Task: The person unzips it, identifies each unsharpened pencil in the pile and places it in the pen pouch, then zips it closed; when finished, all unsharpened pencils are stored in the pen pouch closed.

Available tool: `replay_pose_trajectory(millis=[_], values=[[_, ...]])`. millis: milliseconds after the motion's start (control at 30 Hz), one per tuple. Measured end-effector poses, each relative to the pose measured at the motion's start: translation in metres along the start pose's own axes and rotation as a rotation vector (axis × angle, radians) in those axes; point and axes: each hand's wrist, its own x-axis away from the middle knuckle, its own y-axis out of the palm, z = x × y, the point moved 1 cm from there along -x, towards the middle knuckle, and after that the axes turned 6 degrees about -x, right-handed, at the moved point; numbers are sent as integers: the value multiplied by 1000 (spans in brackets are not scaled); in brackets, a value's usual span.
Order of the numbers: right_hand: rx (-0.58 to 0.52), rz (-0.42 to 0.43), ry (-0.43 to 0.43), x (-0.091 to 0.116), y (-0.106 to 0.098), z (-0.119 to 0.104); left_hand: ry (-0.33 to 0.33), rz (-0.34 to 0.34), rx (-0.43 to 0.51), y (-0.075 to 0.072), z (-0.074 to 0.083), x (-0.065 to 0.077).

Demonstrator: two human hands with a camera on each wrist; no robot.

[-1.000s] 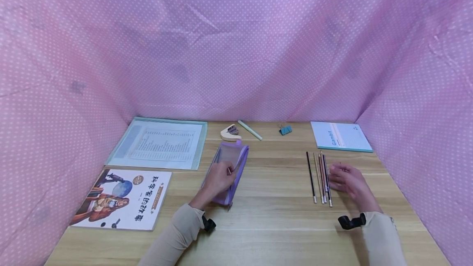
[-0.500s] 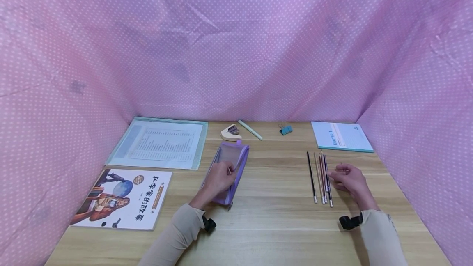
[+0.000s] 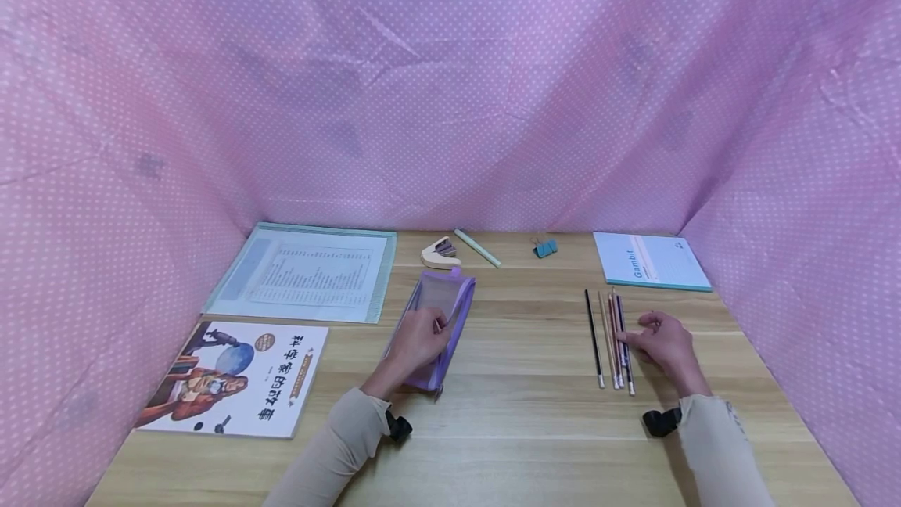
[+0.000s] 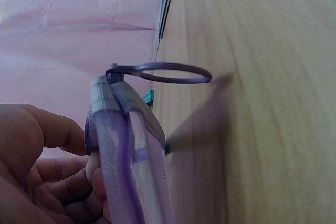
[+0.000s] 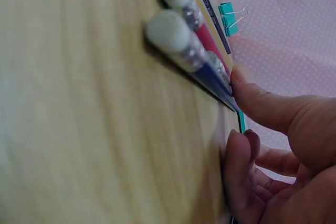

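Close up, the left wrist view shows a greyish-purple pull loop (image 4: 173,66) jutting from one end of the purple mesh pouch (image 3: 439,288); in the head view it is too small to make out. The right wrist view brings out the white eraser ends (image 5: 169,31) of the pencils (image 3: 616,354), and a gap between the right hand's (image 3: 665,344) thumb and fingers. The left hand (image 3: 420,341) grips the pouch, fingers curled at its edge, and hides its middle from above. The pencils lie just left of the right hand: its thumb tip appears to touch the nearest, while the other fingers bend loosely and hold nothing. A black pencil (image 3: 594,339) lies slightly apart, left of the bunch. Near the pouch's far end are a cream crescent-shaped object (image 3: 442,263) and a pale green pen (image 3: 477,248), with a teal binder clip (image 3: 545,248) farther right. A light blue notebook (image 3: 651,260) lies beyond the pencils; a clear folder (image 3: 310,272) and a picture book (image 3: 235,379) occupy the left of the desk (image 3: 521,429).
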Motion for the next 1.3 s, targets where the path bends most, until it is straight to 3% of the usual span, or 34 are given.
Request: replay_pose_trajectory(millis=[467,767,1100,1300], values=[[-23,-1,17,1,-10,6,9,10,4,0,1,0],[60,13,-18,1,-8,2,4,-4,13,0,1,0],[-25,-9,18,2,-12,10,0,-9,4,2,1,-1],[37,3,-21,1,-11,6,-1,-9,9,2,0,0]])
